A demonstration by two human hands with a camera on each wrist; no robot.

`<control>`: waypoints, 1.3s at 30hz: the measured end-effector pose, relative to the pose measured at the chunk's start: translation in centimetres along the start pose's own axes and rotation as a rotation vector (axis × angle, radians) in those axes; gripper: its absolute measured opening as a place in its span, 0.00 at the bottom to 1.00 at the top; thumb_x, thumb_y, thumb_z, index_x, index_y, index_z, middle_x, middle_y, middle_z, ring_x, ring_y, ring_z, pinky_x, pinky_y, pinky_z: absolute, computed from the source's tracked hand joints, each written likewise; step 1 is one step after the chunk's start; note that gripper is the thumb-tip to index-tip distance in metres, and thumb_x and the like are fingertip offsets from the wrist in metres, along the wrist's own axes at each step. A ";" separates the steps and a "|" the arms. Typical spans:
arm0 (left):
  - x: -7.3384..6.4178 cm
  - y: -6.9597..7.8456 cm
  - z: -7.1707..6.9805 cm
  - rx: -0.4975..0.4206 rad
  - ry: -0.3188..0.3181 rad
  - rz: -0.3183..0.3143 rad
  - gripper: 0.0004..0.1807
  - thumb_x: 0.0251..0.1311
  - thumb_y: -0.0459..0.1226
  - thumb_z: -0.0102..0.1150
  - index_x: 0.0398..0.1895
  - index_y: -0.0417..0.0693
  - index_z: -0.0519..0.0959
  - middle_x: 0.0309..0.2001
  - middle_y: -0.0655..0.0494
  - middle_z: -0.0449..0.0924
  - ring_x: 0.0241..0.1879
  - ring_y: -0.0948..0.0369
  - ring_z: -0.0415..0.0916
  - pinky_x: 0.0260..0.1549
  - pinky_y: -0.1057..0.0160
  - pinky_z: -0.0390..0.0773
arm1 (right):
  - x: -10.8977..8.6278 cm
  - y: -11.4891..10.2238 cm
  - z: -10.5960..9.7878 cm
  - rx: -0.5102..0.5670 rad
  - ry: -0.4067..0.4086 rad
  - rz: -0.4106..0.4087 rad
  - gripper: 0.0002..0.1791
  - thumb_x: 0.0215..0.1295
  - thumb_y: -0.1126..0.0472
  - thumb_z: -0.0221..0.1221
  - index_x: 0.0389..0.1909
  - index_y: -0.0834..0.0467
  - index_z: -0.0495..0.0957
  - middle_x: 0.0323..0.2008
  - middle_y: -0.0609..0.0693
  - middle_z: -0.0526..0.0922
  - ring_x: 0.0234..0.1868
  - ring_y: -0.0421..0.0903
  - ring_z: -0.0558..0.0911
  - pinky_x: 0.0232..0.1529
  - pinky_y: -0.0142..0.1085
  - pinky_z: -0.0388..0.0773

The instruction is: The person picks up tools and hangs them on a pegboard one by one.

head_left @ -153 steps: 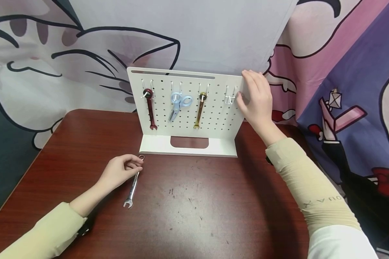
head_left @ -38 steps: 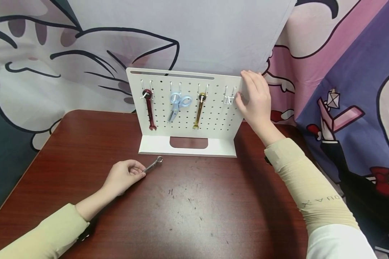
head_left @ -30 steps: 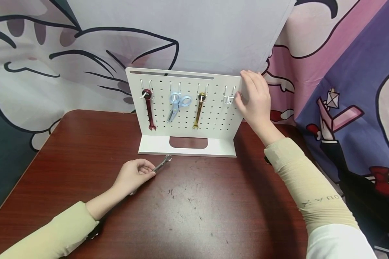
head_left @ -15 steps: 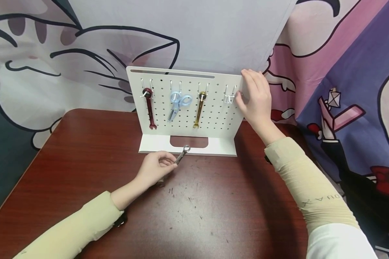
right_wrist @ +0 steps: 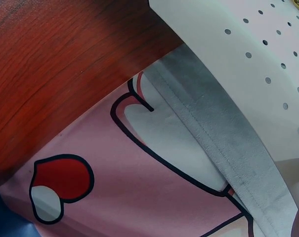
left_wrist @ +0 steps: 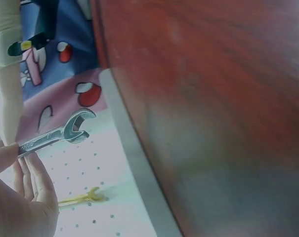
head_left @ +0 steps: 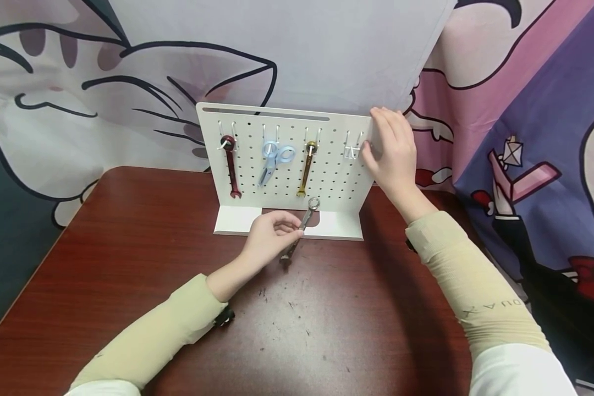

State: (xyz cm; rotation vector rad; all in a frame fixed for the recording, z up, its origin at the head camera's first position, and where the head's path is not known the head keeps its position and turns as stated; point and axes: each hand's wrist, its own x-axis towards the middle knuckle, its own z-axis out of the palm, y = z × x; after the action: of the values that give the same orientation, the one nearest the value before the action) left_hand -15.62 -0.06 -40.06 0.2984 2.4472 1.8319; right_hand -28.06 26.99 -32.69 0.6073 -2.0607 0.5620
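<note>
Thumb and fingers of my left hand point(head_left: 272, 237) pinch a silver combination wrench point(head_left: 305, 218) by its shank. Its ring end points up in front of the white pegboard's point(head_left: 329, 184) lower part. In the left wrist view, the wrench's open end point(left_wrist: 76, 128) sticks out past the thumb. My right hand point(head_left: 393, 151) grips the pegboard's upper right edge, thumb on the front face. Just left of that thumb is a bare white double hook point(head_left: 351, 151). From other hooks hang a dark red wrench point(head_left: 231, 170), light blue scissors point(head_left: 272, 159) and a gold wrench point(head_left: 305, 171).
The pegboard stands on its white base point(head_left: 237, 220), which has a cut-out, toward the back of a reddish-brown table point(head_left: 128, 231). Behind it hangs a printed cloth point(head_left: 326, 55), with a pink and purple one point(head_left: 524, 110) to the right.
The left hand has picked the silver wrench up from the table, tilted it ring end up, and carried it right and toward the pegboard. The right hand stays on the board's edge.
</note>
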 end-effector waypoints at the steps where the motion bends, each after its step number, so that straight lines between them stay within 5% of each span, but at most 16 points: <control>1: 0.2 0.2 0.3 -0.007 0.004 0.003 0.07 0.60 0.28 0.73 0.40 0.35 0.87 0.40 0.40 0.91 0.40 0.52 0.89 0.44 0.63 0.89 | 0.0 0.0 0.0 0.001 0.001 0.000 0.28 0.63 0.70 0.61 0.67 0.65 0.78 0.64 0.63 0.83 0.70 0.60 0.77 0.82 0.49 0.63; 17: 3.3 3.4 3.0 -0.137 0.059 0.038 0.12 0.63 0.28 0.72 0.48 0.33 0.86 0.46 0.37 0.90 0.47 0.46 0.88 0.50 0.63 0.88 | 0.0 0.0 0.1 0.004 0.007 0.000 0.28 0.63 0.70 0.61 0.67 0.65 0.78 0.64 0.63 0.83 0.70 0.60 0.77 0.82 0.50 0.63; 26: 4.8 4.1 4.5 -0.205 0.079 -0.013 0.11 0.63 0.30 0.72 0.47 0.36 0.87 0.45 0.41 0.90 0.41 0.57 0.87 0.31 0.74 0.81 | -0.1 0.0 0.0 0.000 0.004 -0.001 0.28 0.63 0.70 0.62 0.67 0.65 0.78 0.64 0.63 0.83 0.70 0.60 0.77 0.82 0.50 0.64; 39: 6.8 5.0 5.8 -0.230 0.080 -0.015 0.11 0.63 0.28 0.73 0.47 0.35 0.88 0.48 0.39 0.90 0.44 0.51 0.88 0.45 0.69 0.84 | -0.1 -0.1 -0.1 0.008 0.009 -0.004 0.28 0.63 0.70 0.62 0.66 0.66 0.78 0.64 0.64 0.82 0.70 0.62 0.77 0.81 0.51 0.64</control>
State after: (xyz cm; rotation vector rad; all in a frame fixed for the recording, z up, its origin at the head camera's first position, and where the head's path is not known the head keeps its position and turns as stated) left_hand -20.71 8.09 -36.51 0.1946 2.2476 2.1318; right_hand -27.92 26.96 -32.72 0.6129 -2.0486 0.5701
